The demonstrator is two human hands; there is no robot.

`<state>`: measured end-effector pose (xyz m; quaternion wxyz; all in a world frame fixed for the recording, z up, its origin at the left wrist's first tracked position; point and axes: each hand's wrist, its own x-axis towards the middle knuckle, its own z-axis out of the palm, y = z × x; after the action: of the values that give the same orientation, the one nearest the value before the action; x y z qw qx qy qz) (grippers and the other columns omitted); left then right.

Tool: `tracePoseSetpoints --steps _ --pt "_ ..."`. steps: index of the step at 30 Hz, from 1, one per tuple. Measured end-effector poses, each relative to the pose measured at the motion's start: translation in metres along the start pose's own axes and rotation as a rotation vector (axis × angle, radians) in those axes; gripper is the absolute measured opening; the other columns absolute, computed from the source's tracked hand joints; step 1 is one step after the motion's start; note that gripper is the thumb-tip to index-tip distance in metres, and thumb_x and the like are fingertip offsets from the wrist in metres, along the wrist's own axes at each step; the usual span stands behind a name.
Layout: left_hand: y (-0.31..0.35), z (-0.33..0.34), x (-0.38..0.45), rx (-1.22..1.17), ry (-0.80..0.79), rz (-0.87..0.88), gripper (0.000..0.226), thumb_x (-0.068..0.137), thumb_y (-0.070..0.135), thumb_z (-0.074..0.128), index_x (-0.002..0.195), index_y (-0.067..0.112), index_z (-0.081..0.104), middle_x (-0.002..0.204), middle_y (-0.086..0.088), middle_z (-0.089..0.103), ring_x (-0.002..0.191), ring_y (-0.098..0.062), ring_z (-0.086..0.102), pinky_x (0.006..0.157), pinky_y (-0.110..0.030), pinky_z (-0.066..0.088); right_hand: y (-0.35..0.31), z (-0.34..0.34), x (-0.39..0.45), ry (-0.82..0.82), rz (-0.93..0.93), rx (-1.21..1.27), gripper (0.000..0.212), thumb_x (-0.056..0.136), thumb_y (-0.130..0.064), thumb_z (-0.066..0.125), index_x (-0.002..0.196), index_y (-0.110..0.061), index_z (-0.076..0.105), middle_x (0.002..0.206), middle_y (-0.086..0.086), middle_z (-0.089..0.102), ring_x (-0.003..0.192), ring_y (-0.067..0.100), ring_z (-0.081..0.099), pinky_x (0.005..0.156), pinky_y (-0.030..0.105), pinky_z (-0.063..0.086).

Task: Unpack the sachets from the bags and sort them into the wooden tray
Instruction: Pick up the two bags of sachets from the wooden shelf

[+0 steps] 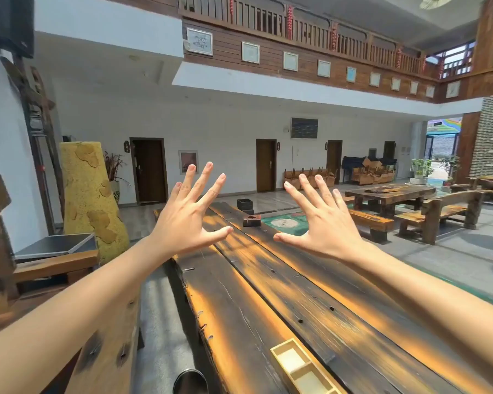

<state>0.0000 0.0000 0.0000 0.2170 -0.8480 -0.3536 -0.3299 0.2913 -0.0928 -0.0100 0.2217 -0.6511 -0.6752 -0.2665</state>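
Note:
My left hand (192,211) and my right hand (322,220) are both raised in front of me above the long dark wooden table (268,294), backs toward me, fingers spread wide, holding nothing. A pale wooden tray (303,369) with divided compartments lies on the table at the bottom edge of the view, well below and nearer than both hands. The compartments that show are bare. No bags or sachets are in view.
A dark ashtray-like block (251,220) and a black box (244,204) sit at the table's far end. A wooden bench with a grey laptop (56,245) stands at left. More wooden tables and benches (410,206) stand at right. A round dark object (190,381) is by the table's near left edge.

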Motion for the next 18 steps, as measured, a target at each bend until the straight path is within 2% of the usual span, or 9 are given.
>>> tracePoseSetpoints --steps 8,18 --pt "-0.055 0.004 0.009 0.031 -0.016 -0.023 0.105 0.081 0.079 0.048 0.161 0.031 -0.001 0.168 0.004 -0.020 0.153 -0.025 -0.023 0.121 -0.049 0.000 -0.031 0.017 0.060 -0.011 -0.016 0.005 0.108 0.075 -0.094 0.039 0.161 -0.043 -0.003 0.172 -0.001 -0.006 0.158 0.028 -0.010 0.125 0.053 0.005" --pt "-0.123 -0.016 -0.011 0.117 -0.064 -0.106 0.107 0.079 0.083 0.044 0.160 0.034 -0.008 0.167 0.005 -0.024 0.152 -0.025 -0.025 0.124 -0.049 0.000 -0.099 0.042 0.107 0.026 -0.069 0.096 0.107 0.076 -0.093 0.040 0.161 -0.042 -0.001 0.172 -0.001 -0.004 0.158 0.029 -0.010 0.125 0.054 0.007"
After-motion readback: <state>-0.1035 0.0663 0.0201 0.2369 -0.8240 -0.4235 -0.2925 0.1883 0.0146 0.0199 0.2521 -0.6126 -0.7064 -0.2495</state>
